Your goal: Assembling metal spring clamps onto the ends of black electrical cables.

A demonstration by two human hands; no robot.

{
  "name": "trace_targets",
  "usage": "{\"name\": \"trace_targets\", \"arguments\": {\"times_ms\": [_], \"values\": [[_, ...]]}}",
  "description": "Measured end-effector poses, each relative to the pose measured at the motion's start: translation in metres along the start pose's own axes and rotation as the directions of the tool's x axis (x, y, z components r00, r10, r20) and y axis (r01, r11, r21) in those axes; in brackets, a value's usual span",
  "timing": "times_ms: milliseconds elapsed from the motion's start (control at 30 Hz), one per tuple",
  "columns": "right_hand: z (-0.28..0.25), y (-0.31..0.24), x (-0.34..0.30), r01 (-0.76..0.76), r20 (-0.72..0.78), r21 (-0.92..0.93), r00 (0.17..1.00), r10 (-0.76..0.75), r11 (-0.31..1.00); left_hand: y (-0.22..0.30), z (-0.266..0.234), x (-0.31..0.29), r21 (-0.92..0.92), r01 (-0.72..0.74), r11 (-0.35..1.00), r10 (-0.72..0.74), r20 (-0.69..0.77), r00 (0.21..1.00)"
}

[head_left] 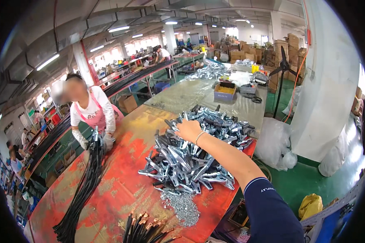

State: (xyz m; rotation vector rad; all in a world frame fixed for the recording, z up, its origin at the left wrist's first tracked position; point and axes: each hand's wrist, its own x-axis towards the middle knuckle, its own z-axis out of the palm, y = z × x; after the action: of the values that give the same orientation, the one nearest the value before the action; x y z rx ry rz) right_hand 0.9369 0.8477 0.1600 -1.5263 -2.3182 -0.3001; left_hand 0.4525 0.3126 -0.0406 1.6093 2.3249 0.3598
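My right hand [189, 130] reaches across the table onto a big heap of silver metal clamps [184, 156] with dark grips. Its fingers are bent around a clamp at the heap's upper left side; the fingertips are partly hidden. A beaded bracelet circles the wrist, below a dark blue sleeve. My left hand is out of the picture. Small metal nuts [182, 208] lie spilled at the near foot of the heap. Close to the lower edge is a bunch of black cables with copper lugs [144, 227].
Across the red-stained table [125, 162], a person in a pink apron [97, 105] holds a long bundle of black cables [83, 190]. Farther back are a bin [225, 92], scissors [256, 99] and more metal parts [209, 72]. A white pillar [322, 89] and plastic bags [273, 141] stand right.
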Motion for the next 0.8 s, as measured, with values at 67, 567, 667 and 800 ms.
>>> {"name": "trace_targets", "arguments": {"times_ms": [67, 567, 667, 800], "values": [[0.008, 0.002, 0.000, -0.014, -0.004, 0.027, 1.000, 0.014, 1.000, -0.012, 0.010, -0.005, -0.014, -0.007, 1.000, 0.006, -0.031, 0.999], [0.013, -0.129, -0.219, -0.122, 0.064, 0.987, 0.896, 0.440, 0.105, 0.007, -0.023, 0.021, -0.626, 0.113, 0.771, -0.107, 0.048, 0.993], [0.039, -0.170, -0.295, -0.193, 0.166, 0.981, 0.901, 0.402, 0.029, 0.029, -0.039, 0.060, -0.281, -0.059, 0.958, 0.064, 0.008, 0.998], [0.050, -0.199, -0.347, -0.187, 0.136, 0.980, 0.872, 0.471, 0.063, 0.082, -0.042, 0.105, -0.356, 0.169, 0.919, -0.074, 0.264, 0.962]]}}
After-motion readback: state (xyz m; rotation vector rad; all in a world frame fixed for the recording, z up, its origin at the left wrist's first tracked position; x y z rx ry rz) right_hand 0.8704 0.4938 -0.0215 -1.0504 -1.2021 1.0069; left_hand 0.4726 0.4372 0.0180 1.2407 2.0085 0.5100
